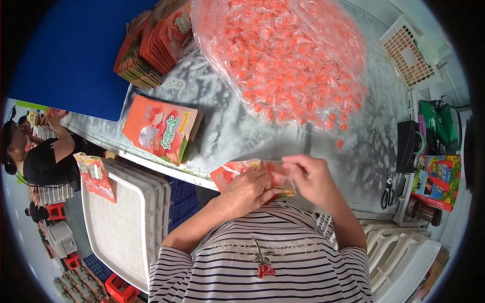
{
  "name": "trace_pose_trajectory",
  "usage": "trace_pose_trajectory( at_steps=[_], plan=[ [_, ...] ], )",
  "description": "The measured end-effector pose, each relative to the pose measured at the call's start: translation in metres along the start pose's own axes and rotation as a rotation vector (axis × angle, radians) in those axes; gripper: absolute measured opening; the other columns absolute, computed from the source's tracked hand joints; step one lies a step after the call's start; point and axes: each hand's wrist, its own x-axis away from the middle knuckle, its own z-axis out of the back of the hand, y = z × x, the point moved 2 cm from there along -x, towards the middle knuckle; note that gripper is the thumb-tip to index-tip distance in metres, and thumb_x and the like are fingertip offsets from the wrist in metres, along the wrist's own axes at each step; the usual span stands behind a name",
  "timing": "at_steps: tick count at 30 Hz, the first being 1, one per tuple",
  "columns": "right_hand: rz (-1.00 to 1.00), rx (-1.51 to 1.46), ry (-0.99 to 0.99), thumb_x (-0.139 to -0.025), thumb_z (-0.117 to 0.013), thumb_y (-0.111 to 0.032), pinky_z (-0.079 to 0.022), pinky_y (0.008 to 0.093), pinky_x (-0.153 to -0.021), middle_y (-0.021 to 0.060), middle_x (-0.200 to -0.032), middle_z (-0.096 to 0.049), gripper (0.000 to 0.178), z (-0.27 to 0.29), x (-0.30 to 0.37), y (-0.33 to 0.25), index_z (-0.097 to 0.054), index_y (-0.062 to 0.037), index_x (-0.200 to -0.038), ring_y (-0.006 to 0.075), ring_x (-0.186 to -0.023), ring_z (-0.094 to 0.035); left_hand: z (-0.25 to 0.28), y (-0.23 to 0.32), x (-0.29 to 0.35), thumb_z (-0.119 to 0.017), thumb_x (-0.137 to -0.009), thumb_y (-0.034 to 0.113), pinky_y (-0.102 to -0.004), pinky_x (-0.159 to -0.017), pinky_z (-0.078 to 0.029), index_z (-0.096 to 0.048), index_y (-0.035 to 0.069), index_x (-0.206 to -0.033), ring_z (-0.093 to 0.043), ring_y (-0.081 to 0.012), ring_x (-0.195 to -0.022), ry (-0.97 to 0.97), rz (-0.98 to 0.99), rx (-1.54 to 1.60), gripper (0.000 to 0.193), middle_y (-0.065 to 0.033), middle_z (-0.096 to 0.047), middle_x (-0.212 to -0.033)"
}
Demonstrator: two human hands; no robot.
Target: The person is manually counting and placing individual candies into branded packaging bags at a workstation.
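Observation:
My left hand (249,188) is closed around a red and orange printed pouch (227,173), close to my body at the table's near edge. The pouch's clear part faces right. Beside that end, my right hand (314,179) has its fingers bent and apart, with nothing visible between them. Beyond both hands lies a large clear plastic bag (298,65) full of small wrapped red-orange pieces. One loose wrapped piece (340,144) rests on the table nearer to me. Left of my hands is a short stack of matching pouches (160,129).
More pouches (156,45) stand bundled at the back left, near a blue board (70,55). Stacked white trays (116,217) are on the left, one pouch (96,177) on top. Black scissors (387,194) lie at the right. Another person (48,156) is at far left.

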Motion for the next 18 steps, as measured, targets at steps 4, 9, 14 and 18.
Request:
trace_pose_trajectory(
  at_steps=[4,9,14,18],
  plan=[
    [-0.052,-0.252,-0.067,-0.090,-0.057,-0.005,-0.053,0.0325,-0.068,0.0186,-0.092,-0.067,0.020,0.012,0.005,-0.013,-0.061,0.0020,-0.108,0.0310,-0.078,-0.067,-0.001,-0.005,-0.001,-0.069,-0.081,0.013,-0.0419,-0.072,-0.052,-0.062,-0.001,-0.093,-0.061,-0.0342,-0.083,-0.032,0.053,-0.020,0.020,-0.0150,-0.060,-0.091],
    [0.119,-0.014,-0.271,-0.095,-0.048,-0.017,-0.050,0.0403,-0.077,0.0166,-0.095,-0.065,0.021,-0.003,0.001,-0.024,-0.062,-0.0040,-0.104,0.0340,-0.090,-0.062,-0.005,0.003,-0.002,-0.071,-0.076,0.006,-0.0417,-0.072,-0.051,-0.061,-0.002,-0.090,-0.060,-0.0340,-0.085,0.047,-0.129,-0.054,0.019,-0.0144,-0.060,-0.092],
    [0.094,-0.159,-0.639,-0.101,-0.037,-0.038,-0.046,0.0376,-0.078,0.0122,-0.080,-0.062,0.039,-0.004,-0.007,-0.026,-0.060,-0.0073,-0.092,0.0303,-0.084,-0.058,-0.001,0.013,0.006,-0.069,-0.066,0.002,-0.0412,-0.066,-0.048,-0.057,0.001,-0.084,-0.058,-0.0338,-0.075,0.097,-0.203,-0.164,0.021,-0.0133,-0.056,-0.085],
    [0.068,0.014,-0.821,-0.097,-0.037,-0.054,-0.045,0.0372,-0.079,0.0150,-0.072,-0.060,0.063,-0.001,-0.008,-0.021,-0.064,-0.0004,-0.080,0.0289,-0.075,-0.058,-0.002,0.019,0.005,-0.070,-0.067,0.003,-0.0415,-0.063,-0.048,-0.057,0.002,-0.083,-0.056,-0.0330,-0.070,0.103,-0.276,-0.171,0.020,-0.0120,-0.055,-0.081]
  ],
)
